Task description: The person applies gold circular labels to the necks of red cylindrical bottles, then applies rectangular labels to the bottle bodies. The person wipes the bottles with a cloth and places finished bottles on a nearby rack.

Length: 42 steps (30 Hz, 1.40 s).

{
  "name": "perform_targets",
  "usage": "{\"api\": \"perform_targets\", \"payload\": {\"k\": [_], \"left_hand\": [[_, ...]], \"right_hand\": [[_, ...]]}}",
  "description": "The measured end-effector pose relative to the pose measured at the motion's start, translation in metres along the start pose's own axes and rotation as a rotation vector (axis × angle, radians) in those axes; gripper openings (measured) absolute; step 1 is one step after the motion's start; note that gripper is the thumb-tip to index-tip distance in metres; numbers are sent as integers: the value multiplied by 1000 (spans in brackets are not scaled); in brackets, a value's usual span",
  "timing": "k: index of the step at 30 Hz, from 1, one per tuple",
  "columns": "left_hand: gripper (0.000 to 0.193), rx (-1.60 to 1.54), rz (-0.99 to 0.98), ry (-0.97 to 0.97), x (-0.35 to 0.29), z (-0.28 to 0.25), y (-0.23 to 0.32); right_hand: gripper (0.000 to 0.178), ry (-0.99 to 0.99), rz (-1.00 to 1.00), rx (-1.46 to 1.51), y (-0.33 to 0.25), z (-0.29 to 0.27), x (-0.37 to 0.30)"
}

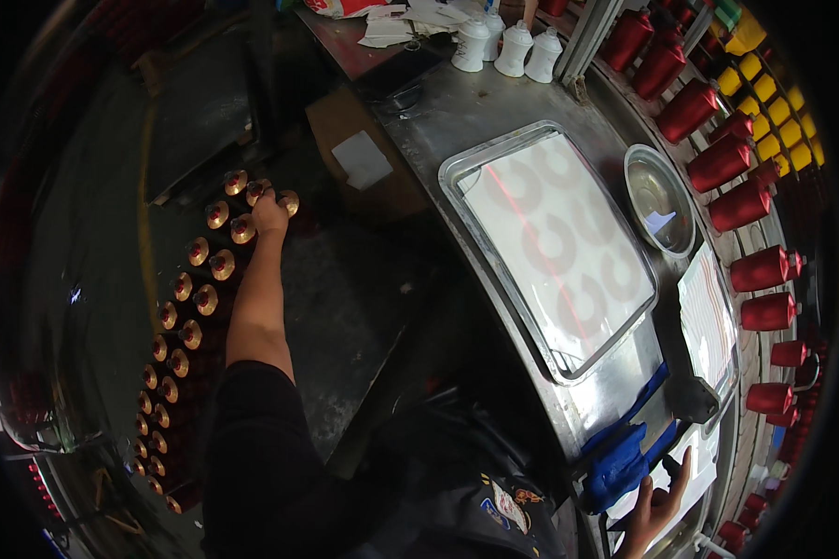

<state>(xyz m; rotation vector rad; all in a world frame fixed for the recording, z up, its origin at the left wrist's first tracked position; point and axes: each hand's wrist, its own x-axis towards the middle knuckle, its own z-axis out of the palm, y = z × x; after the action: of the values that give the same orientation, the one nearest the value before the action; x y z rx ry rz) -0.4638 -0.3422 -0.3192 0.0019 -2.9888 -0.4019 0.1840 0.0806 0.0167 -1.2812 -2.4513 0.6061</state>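
My left hand reaches out at the far left, its fingers closed over the top of a gold-topped canister with a red centre; the fingertips are partly hidden. Similar gold-topped canisters stand in two rows curving toward me. My right hand is at the lower right, thumb and forefinger spread, beside a blue cloth-like bundle. A small dark piece shows by its fingers; whether they touch it I cannot tell.
On the metal bench, a tray holds a white sheet with grey ring shapes and a red line across it. Nearby are a metal bowl, white lidded bottles and striped paper. Red canisters line the right side. A cardboard piece lies beyond.
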Motion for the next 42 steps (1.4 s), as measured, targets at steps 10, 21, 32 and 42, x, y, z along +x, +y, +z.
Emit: {"api": "perform_targets", "payload": {"k": [10,21,32,42], "left_hand": [[31,-98,28,3,-6,-1,1],[37,63,139,23,-4,20,-2],[23,-990,592,-373,-162,-145,258],[16,-366,1611,-727,-251,-182,391]], "right_hand": [[71,-73,45,23,-13,22,24],[72,-116,120,48,-26,30,26],[69,-189,124,77,-22,28,18],[67,-41,98,160,7,-6,-34]]}}
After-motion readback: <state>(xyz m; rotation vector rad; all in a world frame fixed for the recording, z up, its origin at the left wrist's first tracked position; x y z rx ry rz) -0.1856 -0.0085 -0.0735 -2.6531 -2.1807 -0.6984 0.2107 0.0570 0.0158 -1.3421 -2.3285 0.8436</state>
